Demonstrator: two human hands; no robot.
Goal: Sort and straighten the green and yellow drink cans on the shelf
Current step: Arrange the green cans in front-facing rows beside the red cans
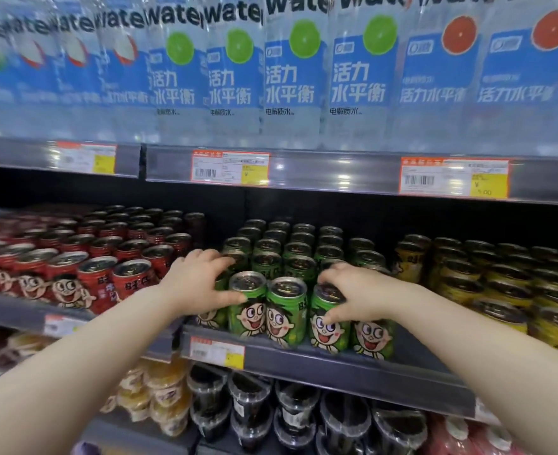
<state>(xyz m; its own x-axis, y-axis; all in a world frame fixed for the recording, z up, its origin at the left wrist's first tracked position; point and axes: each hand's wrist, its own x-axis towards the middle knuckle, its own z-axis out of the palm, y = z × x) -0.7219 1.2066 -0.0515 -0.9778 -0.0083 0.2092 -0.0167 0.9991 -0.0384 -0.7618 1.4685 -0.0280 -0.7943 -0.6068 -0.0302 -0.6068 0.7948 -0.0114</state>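
left hand point(202, 285) fingers curled over the leftmost green can point(218, 318), thumb touching its neighbour, right hand point(353, 292) clawed round the fourth green can point(328, 326) top, thumb on the label, both front row mid shelf point(336, 367), red cans point(100, 274) left, yellow cans point(500, 290) right

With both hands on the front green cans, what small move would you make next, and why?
Probably slide the green can under the right hand leftward: a gap separates it from its neighbour, while the left hand grips the leftmost can.
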